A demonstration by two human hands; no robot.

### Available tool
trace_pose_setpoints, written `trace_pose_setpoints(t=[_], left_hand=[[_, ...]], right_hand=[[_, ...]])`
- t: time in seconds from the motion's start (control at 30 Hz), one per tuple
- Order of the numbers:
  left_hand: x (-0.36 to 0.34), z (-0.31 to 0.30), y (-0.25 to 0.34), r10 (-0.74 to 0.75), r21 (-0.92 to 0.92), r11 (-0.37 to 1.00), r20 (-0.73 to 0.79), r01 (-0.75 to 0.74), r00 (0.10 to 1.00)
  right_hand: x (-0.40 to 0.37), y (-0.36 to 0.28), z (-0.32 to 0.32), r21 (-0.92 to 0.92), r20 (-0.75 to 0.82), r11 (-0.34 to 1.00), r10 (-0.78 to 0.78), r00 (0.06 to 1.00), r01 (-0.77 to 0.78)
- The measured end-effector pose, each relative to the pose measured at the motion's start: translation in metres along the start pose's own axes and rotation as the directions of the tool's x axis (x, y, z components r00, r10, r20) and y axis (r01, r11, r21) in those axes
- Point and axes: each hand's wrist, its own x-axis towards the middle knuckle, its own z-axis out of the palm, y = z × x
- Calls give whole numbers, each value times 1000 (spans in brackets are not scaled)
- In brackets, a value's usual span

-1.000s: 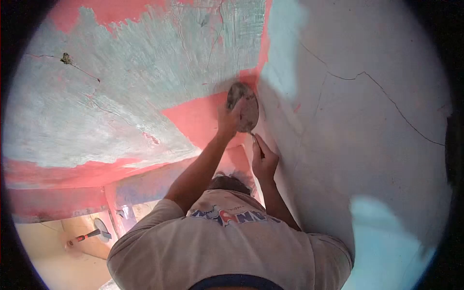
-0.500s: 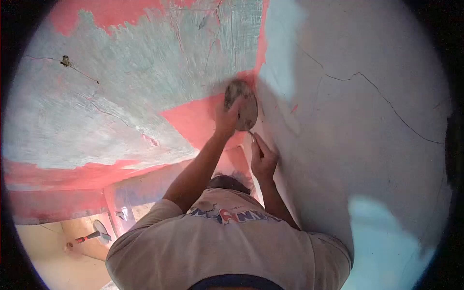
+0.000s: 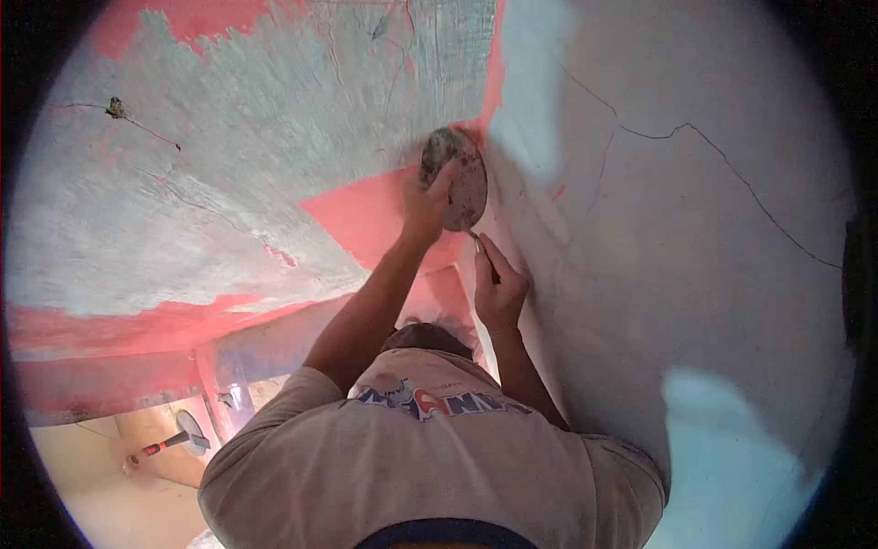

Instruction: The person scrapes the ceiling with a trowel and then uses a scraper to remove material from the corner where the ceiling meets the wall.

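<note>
My left hand point(image 3: 426, 206) grips a round, flat plate point(image 3: 469, 188), its thumb lying over the face. The plate is grey with dark stains and smears. Close below it, my right hand point(image 3: 501, 285) is closed round the thin handle of a small tool point(image 3: 475, 240), perhaps a putty knife. The tool's tip meets the plate's lower edge, and its blade cannot be made out. Both arms reach out past my shirt point(image 3: 430, 457).
Pink paint partly covered by a grey-white coat point(image 3: 238, 137) spreads over the left surface. To the right stands a grey wall point(image 3: 640, 256) with a long crack and pale blue patches. A hammer-like tool point(image 3: 166, 444) with a red and black handle is at lower left.
The plate and both hands appear slightly higher in the view, and the surroundings have shifted a little as well. Each hand keeps its hold.
</note>
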Motion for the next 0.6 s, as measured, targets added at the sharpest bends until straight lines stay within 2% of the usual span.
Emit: trace_pose_setpoints(t=[0.07,0.17,0.27,0.37,0.47,0.5,0.6], left_hand=[[1,1,18,12,2,1000,76,-12,997],[-5,-10,-25,-25,-12,1000,2,25,1000],[2,-3,5,-8,86,996,40,5,999],[1,4,35,-99,-111,987,128,114,987],[0,-15,-17,-89,71,994,77,84,993],[5,-10,-17,-65,40,997,42,63,997],[13,5,16,80,50,996,-12,-80,997]], right_hand=[[3,-2,1,13,-5,1000,9,1000,-9],[-6,35,10,-22,-46,988,-151,988,150],[3,3,1,22,-8,990,-139,990,139],[10,-11,-1,33,-2,997,-66,998,66],[-4,29,12,-2,-34,995,-104,994,104],[-2,17,11,22,-22,999,-49,999,50],[8,-13,1,29,-12,999,-14,1000,14]])
